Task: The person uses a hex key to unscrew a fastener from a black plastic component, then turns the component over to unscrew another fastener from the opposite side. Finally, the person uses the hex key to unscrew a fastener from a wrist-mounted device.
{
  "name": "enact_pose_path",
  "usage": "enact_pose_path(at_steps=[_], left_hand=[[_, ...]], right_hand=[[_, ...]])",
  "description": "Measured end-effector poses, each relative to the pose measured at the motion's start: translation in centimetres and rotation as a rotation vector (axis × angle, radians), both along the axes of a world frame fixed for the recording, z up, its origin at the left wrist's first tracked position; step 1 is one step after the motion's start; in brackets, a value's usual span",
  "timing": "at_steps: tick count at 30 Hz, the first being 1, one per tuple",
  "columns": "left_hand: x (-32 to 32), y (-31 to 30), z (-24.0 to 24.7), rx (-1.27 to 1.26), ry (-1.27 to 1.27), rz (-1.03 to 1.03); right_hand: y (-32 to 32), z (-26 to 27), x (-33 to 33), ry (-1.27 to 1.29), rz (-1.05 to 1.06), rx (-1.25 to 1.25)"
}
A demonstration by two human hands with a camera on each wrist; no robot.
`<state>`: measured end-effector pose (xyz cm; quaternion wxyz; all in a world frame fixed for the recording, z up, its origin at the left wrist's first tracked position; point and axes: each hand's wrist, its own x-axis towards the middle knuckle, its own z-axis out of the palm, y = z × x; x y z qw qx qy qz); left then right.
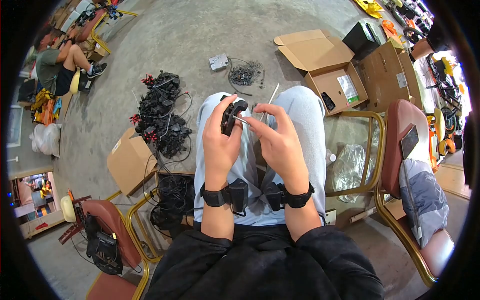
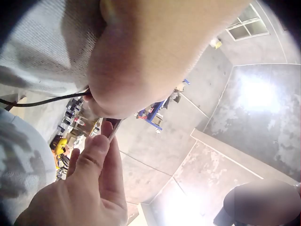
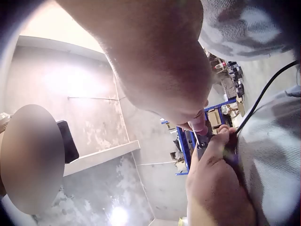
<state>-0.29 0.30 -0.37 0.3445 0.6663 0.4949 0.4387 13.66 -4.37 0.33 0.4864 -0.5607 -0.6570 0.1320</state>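
In the head view the left hand (image 1: 221, 150) grips a small black device (image 1: 230, 118) above the lap, fingers curled round its side. Facing it, the right hand (image 1: 282, 145) pinches a thin metal tool (image 1: 241, 120) between thumb and fingers, with its tip against the device. A long pale rod (image 1: 273, 93) shows beyond the right fingers; whether it belongs to the tool I cannot tell. In the left wrist view the right hand (image 2: 89, 183) pinches beside a dark edge. The right wrist view shows the device (image 3: 202, 144) between the left hand (image 3: 218, 183) and the right fingertips.
Tangled black cables with red connectors (image 1: 162, 112) lie on the floor at left, near a cardboard flap (image 1: 130, 161). Ahead are a metal box (image 1: 218, 62) and small dark parts (image 1: 243, 74). An open carton (image 1: 336, 90) and chair (image 1: 395, 145) stand at right. A dark cord (image 3: 268, 84) hangs near the hands.
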Motion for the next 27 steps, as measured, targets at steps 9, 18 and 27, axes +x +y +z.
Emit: enact_pose_path(at_steps=[9, 18, 27], left_hand=[[0.0, 0.1, 0.3, 0.023, 0.009, -0.028], [0.2, 0.0, 0.2, -0.028, -0.093, 0.005], [0.0, 0.1, -0.1, 0.047, 0.006, -0.019]], right_hand=[[-0.2, 0.4, -0.2, 0.453, 0.064, -0.288], [-0.3, 0.6, 0.3, 0.488, 0.075, -0.33], [0.3, -0.1, -0.2, 0.214, 0.032, -0.05]])
